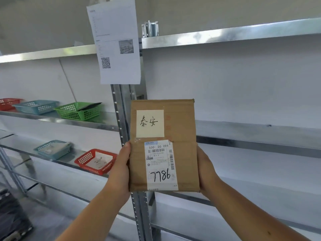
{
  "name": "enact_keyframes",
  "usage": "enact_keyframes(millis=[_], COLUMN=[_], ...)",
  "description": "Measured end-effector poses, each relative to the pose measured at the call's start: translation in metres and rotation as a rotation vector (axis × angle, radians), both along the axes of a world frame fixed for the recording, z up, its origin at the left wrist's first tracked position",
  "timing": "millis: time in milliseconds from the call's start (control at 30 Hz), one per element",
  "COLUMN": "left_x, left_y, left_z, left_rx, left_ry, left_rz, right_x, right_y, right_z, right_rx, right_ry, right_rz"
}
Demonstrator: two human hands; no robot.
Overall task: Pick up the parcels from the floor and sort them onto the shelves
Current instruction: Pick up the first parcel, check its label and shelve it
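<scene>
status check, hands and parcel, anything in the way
Left hand and right hand both grip the parcel by its sides. Parcel off floor, not yet shelved. Steel post directly behind it; green basket on left shelf.

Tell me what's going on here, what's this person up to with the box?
A person holds a cardboard parcel upright in front of metal shelves, the left hand gripping its left edge and the right hand its right edge. Its shipping label and a handwritten note face the camera. It is not yet on any shelf. To the left, coloured baskets sit on the shelves.
</scene>
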State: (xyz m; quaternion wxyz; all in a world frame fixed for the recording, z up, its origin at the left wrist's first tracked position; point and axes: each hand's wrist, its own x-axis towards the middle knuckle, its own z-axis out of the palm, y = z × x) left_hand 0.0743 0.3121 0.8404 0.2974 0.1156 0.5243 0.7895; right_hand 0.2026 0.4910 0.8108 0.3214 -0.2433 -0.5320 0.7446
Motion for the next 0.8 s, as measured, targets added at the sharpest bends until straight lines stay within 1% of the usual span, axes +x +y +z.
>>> enact_keyframes(millis=[167,433,600,800], left_x=[0.051,0.155,0.218,0.286], left_y=[0.042,0.105,0.143,0.172], left_z=[0.007,0.015,0.015,0.013], left_rx=[-0.035,-0.079,-0.075,-0.054], left_ry=[0.023,0.066,0.100,0.087], left_rz=[-0.079,-0.212,-0.287,-0.402], right_x=[0.063,0.181,0.256,0.335], right_y=[0.029,0.079,0.103,0.119], right_z=[0.005,0.006,0.005,0.005], right_rx=[0.071,0.107,0.081,0.021], right_ry=[0.003,-0.043,-0.033,-0.010], right_rz=[-0.070,-0.223,-0.315,-0.373])
